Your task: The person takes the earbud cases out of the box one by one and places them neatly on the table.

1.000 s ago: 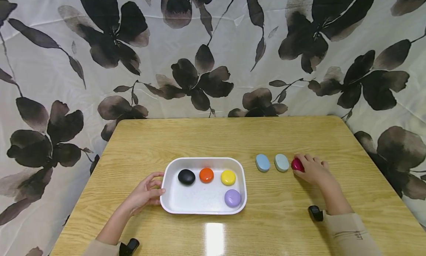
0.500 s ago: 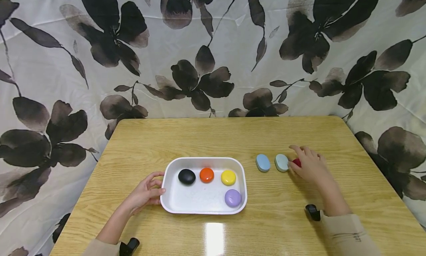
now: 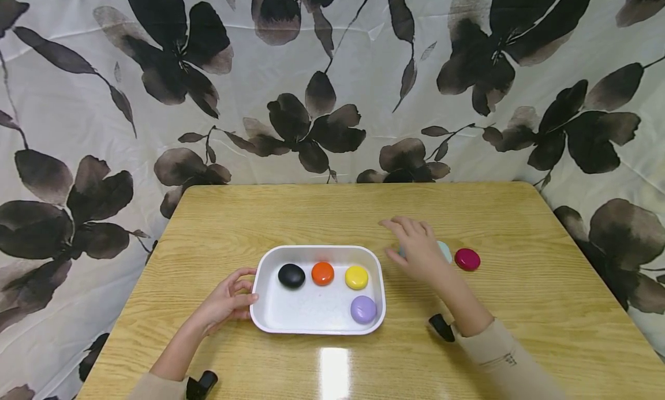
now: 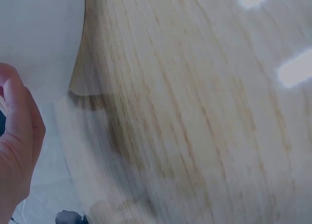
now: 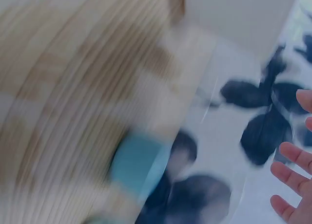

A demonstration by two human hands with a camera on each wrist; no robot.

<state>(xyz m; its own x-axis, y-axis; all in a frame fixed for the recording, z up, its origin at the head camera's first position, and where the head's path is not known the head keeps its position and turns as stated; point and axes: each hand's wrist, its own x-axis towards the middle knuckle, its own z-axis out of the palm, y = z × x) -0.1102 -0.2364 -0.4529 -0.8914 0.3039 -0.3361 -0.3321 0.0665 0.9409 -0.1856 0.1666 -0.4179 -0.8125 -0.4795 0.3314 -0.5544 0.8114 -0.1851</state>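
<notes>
My left hand (image 3: 227, 299) holds the left side of a white tray (image 3: 312, 319), its thumb at the rim and its fingers bent along the outer wall. In the left wrist view, the fingers (image 4: 22, 117) lie against the tray's wall. Inside the tray sit black (image 3: 291, 276), orange (image 3: 322, 273), yellow (image 3: 356, 277) and purple (image 3: 363, 310) rounded discs. My right hand (image 3: 418, 253), fingers spread, is over a blue disc (image 3: 402, 252), mostly hidden beneath it. Right of that hand lie a partly covered pale blue disc (image 3: 445, 251) and a crimson disc (image 3: 467, 259).
A wooden table (image 3: 332, 215) carries everything. Behind it hangs a white curtain with dark flowers (image 3: 312, 123). In the right wrist view, a blurred blue disc (image 5: 139, 163) lies on the table, with the tray's white wall above.
My right hand has let go of the crimson disc, which stays on the table, and has moved left over the blue disc. The left hand and tray have kept their place.
</notes>
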